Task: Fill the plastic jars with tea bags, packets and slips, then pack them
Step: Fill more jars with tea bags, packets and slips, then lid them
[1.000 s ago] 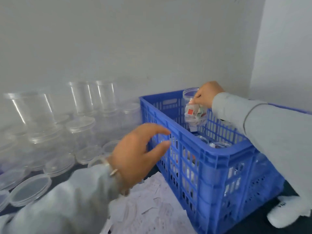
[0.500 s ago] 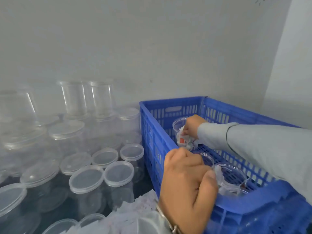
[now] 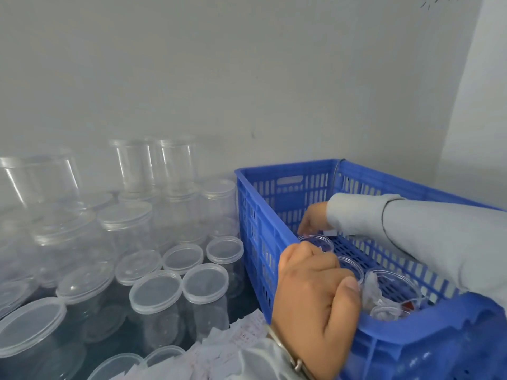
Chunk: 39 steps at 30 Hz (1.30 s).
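Clear jar (image 3: 315, 241) under right hand (image 3: 312, 219)

Left of the crate (image 3: 255, 215), itself blue slotted plastic with a dull sheen: clear glossy plastic jars (image 3: 175, 165), frosted smooth lids (image 3: 155, 292). Below it, matt white paper slips (image 3: 241, 335). Over it, soft grey cloth sleeve (image 3: 439, 234).

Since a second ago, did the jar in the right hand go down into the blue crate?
Yes. The right hand has lowered the jar from above the blue crate's rim to its floor.
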Each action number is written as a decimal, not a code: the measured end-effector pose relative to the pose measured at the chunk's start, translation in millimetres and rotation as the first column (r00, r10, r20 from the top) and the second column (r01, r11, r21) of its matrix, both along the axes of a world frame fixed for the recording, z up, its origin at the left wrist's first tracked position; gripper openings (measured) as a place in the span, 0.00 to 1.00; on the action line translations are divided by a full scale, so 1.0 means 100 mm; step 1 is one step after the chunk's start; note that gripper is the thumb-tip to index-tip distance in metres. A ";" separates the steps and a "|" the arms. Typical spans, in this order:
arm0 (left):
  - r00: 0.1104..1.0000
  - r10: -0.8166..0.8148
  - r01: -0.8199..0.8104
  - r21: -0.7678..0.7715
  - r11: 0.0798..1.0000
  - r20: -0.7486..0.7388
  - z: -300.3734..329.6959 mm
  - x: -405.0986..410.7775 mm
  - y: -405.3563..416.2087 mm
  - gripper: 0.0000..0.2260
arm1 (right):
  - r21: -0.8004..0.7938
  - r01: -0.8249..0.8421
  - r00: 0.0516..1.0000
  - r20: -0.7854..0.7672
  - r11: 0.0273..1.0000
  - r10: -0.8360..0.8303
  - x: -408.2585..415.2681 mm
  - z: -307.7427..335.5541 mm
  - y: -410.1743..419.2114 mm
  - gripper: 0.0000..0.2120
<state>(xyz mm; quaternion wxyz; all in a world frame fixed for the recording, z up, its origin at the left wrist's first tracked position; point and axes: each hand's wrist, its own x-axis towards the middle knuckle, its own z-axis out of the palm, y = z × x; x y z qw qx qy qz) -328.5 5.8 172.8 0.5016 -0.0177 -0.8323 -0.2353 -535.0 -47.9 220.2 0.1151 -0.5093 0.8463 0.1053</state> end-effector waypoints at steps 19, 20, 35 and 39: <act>0.706 0.229 -0.050 -0.275 0.960 0.670 0.21 1.35 -0.50 0.19 | -0.517 -0.247 0.967 -0.081 0.820 0.241 1.71 0.85 0.20 0.12; 0.668 0.273 -0.082 -0.297 0.952 0.692 0.16 1.56 -0.61 0.18 | -0.480 -0.285 0.958 -0.116 0.829 0.262 1.84 0.83 0.18 0.12; 0.478 0.300 -0.405 -0.095 0.909 0.826 -0.68 3.52 -1.38 0.12 | -0.491 0.173 0.944 0.331 0.854 0.000 2.90 -0.43 -1.39 0.47; 0.544 0.343 -0.470 -0.061 0.881 0.766 -0.69 3.62 -1.51 0.10 | -0.575 0.551 0.742 0.670 0.606 -0.039 2.95 -0.64 -1.75 0.57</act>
